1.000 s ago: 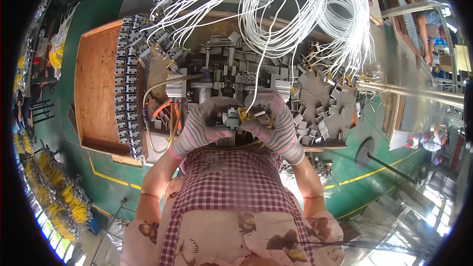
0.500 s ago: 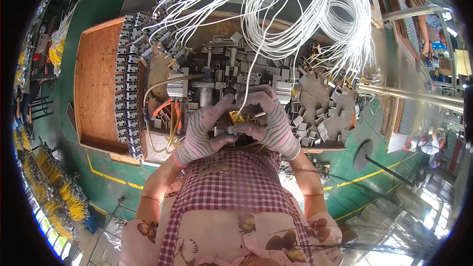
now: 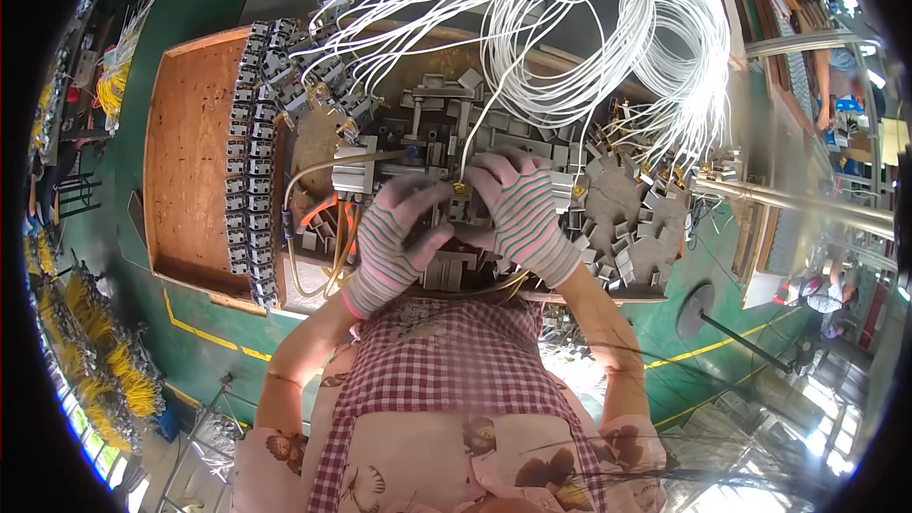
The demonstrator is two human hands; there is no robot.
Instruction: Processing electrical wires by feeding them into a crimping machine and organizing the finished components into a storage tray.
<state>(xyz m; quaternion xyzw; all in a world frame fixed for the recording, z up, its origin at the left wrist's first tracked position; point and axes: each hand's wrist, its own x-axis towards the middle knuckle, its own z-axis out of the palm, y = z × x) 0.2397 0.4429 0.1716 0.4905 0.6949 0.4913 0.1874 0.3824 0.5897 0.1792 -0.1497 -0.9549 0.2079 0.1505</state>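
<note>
A small brass-coloured fitting (image 3: 460, 188) sits at the end of a white cable (image 3: 467, 147), over a metal fixture (image 3: 442, 271) in front of me. Both hands wear striped knit gloves. My left hand (image 3: 394, 236) bends its fingers to the fitting's left side, its thumb lower down and apart. From the other side my right hand (image 3: 518, 214) curls its fingers against the fitting and cable, with its thumb pointing left below. The fitting is held between the fingertips of both hands. Its exact seating in the fixture is hidden.
White cables (image 3: 655, 38) lie coiled at the back, many with metal ends. Rows of metal clamp-like parts (image 3: 247, 171) line a wooden tray (image 3: 190, 180) at left. Small grey metal pieces (image 3: 617, 237) lie scattered at right. Orange-handled pliers (image 3: 318, 211) and a hose (image 3: 318, 166) are beside my left hand.
Both hands have moved forward, away from my body, and the brass-coloured fitting with its cable has gone with them. More of the fixture's near part now shows.
</note>
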